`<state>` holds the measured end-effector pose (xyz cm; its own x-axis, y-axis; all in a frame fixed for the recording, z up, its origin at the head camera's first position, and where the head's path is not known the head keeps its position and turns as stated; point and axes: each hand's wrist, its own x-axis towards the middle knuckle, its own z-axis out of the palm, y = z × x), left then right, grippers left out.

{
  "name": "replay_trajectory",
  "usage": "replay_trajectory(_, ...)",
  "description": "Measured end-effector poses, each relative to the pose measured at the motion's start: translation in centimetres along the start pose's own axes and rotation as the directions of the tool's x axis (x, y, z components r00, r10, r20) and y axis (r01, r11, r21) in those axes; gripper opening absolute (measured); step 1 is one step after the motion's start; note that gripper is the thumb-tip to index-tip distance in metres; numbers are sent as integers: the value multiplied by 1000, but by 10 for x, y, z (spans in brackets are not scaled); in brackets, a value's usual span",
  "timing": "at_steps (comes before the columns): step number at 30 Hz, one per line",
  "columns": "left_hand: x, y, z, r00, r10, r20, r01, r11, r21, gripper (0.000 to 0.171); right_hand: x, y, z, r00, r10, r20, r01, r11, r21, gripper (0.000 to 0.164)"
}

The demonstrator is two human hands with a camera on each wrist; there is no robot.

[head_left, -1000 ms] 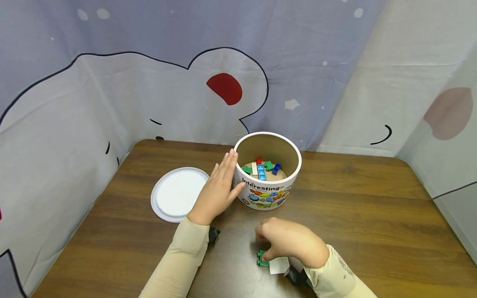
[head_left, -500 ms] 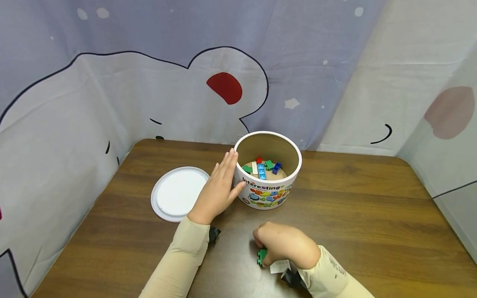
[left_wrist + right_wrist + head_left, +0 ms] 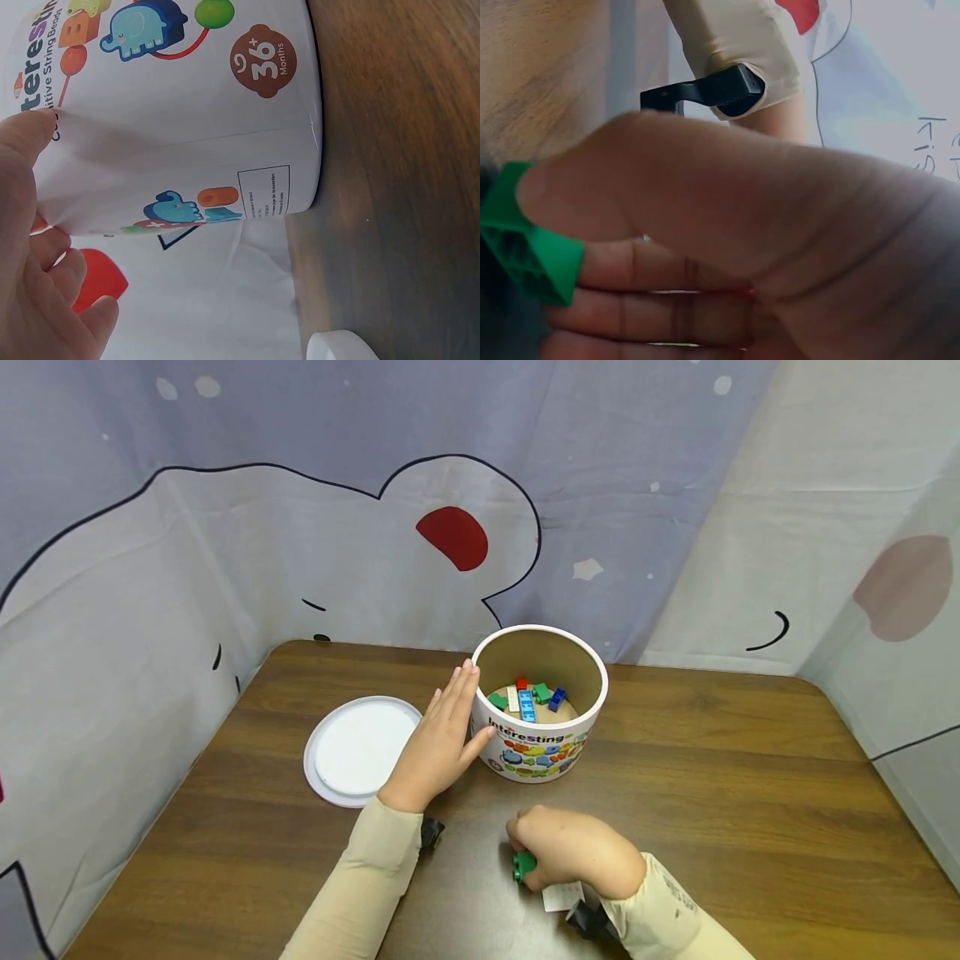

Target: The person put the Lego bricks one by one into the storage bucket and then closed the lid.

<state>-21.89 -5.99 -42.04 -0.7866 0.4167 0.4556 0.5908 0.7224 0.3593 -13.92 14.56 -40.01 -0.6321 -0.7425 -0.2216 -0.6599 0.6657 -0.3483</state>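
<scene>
My right hand [image 3: 581, 853] pinches a green toy brick [image 3: 523, 865] between thumb and fingers, low over the table. In the right wrist view the thumb lies across the hollow green brick [image 3: 532, 251], with the fingertips on its other side. A small white flat piece [image 3: 562, 897] lies on the table just below that hand. My left hand [image 3: 441, 739] rests with straight fingers against the left side of a round white bucket [image 3: 536, 752]. Inside the bucket lie several bricks, among them a light blue brick [image 3: 527, 706] and a dark blue brick [image 3: 557, 699].
A round white lid [image 3: 367, 747] lies on the wooden table [image 3: 720, 793] left of the bucket, partly behind my left hand. A printed cloth [image 3: 315, 560] hangs behind the table. Black wrist cameras are strapped under both sleeves.
My right hand has closed on the green brick, shifting slightly left, and the brick has turned and moved a little up in the head view. My left hand stays against the bucket.
</scene>
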Motion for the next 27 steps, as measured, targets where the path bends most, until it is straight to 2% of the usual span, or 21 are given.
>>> replay_trajectory(5,0,0,0,1000,11,-9,-11,1000,7,81,-1,3,-5,998,-30,-50,29,999,-14,24)
replay_trajectory(10,0,0,0,1000,6,-4,-6,1000,4,80,-2,5,-8,993,-22,-117,17,999,-39,22)
replay_trajectory(15,-1,1,-1,1000,-10,10,10,1000,-5,80,-1,7,-11,974,-21,-224,10,999,-51,21)
replay_trajectory(18,-1,1,-1,1000,-16,11,16,1000,-7,80,-1,8,-13,945,-44,-325,19,997,-80,21)
replay_trajectory(22,-1,1,-1,1000,-12,3,12,1000,-6,80,-2,9,-15,890,-63,-452,10,993,-120,23)
replay_trajectory(27,0,1,-1,1000,-3,-3,3,1000,-8,80,-3,9,-17,817,-89,-569,19,992,-128,25)
